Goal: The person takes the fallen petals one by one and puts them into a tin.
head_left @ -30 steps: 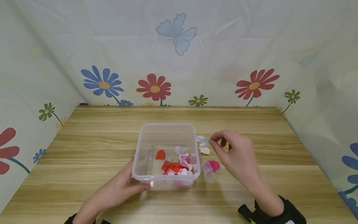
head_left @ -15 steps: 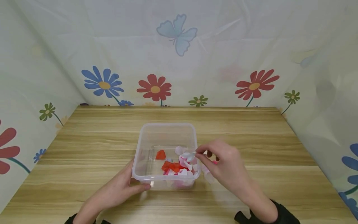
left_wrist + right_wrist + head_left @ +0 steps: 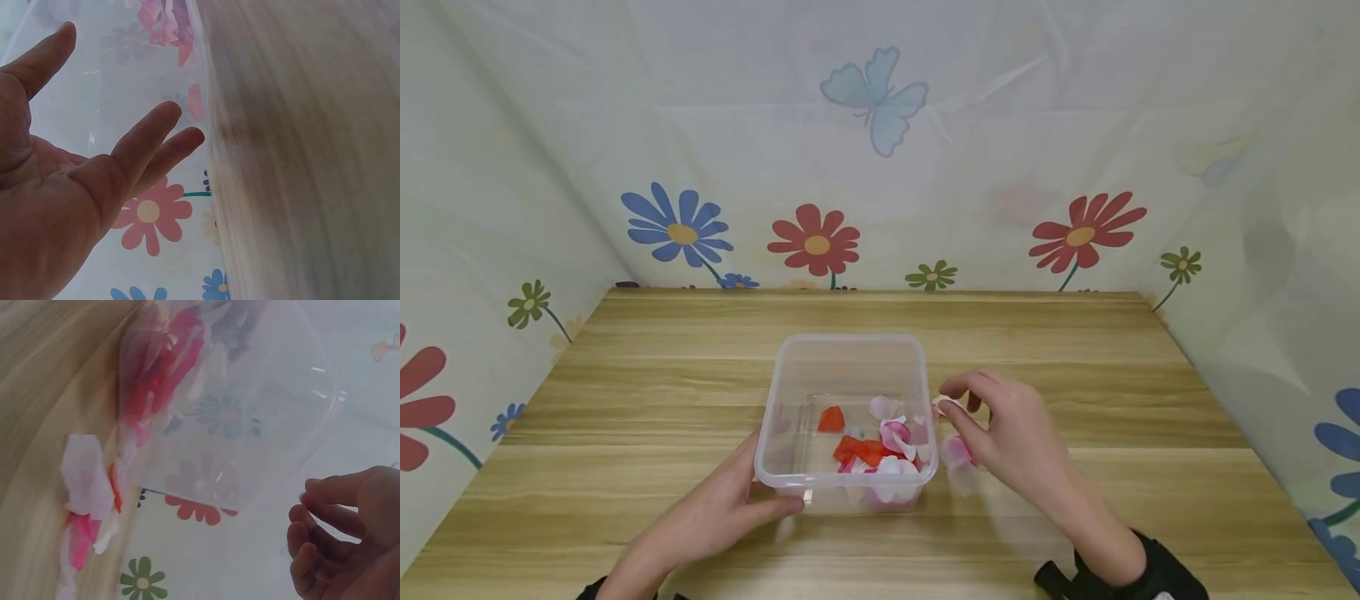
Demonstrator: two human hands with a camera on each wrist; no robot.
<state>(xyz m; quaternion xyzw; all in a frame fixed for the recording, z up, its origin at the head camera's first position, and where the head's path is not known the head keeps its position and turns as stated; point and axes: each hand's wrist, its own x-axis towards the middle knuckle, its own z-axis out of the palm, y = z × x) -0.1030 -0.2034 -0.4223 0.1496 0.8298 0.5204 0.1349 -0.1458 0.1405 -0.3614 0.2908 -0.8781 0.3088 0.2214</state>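
Observation:
A clear plastic box (image 3: 847,481) stands on the table with red, pink and white petals inside. One red petal (image 3: 831,420) lies apart from the main pile (image 3: 868,451). My left hand (image 3: 718,510) rests against the box's near left corner, its fingers spread straight along the wall in the left wrist view. Just right of the box hovers my right hand (image 3: 1018,425), thumb and forefinger apart with nothing between them. Beneath it, a few pink and pale petals (image 3: 957,452) lie on the table, partly hidden. The right wrist view shows these loose petals (image 3: 84,478) beside the box.
The wood-grain table (image 3: 685,375) reaches back to a white cloth backdrop (image 3: 985,133) printed with flowers and a butterfly. Cloth walls also rise along both sides. A black strap (image 3: 1138,571) sits on the right wrist.
My right hand carried a white petal leftward over the box and let it go onto the pile. It has since drawn back slightly right. The left hand stays put.

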